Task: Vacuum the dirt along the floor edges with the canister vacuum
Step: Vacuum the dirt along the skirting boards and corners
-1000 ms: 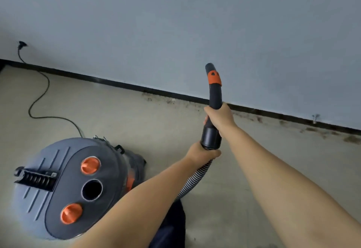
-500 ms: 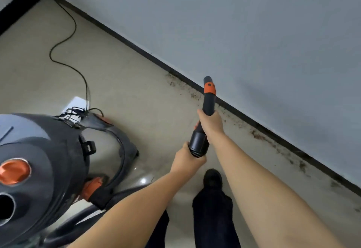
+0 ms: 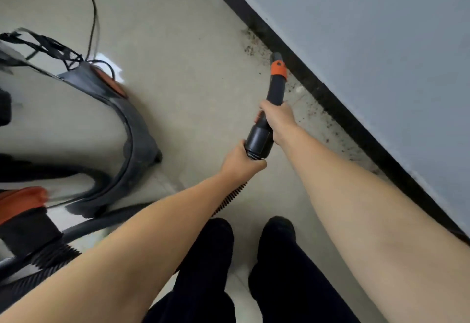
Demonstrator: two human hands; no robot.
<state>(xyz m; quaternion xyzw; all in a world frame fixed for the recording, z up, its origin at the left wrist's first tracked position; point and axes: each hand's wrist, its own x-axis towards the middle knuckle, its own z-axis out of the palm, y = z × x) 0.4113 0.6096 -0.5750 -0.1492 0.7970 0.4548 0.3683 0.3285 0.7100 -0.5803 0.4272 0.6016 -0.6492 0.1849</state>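
Both hands [image 3: 277, 116] on nozzle [image 3: 276, 86], skirting-close

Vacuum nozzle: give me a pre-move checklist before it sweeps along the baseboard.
1. Right hand grips the nozzle on its black tube: ok.
2. Left hand holds the hose end just behind the nozzle cuff: ok.
3. Nozzle tip is down at the black baseboard: ok; whether it touches the floor, cannot tell.
4. Dirt still lies along the edge, both ahead of the tip and back toward the feet: not ok.
5. Canister vacuum stands to the left, apart from the sweep line: ok.
6. Power cord trails away on the far left, off the edge: ok.
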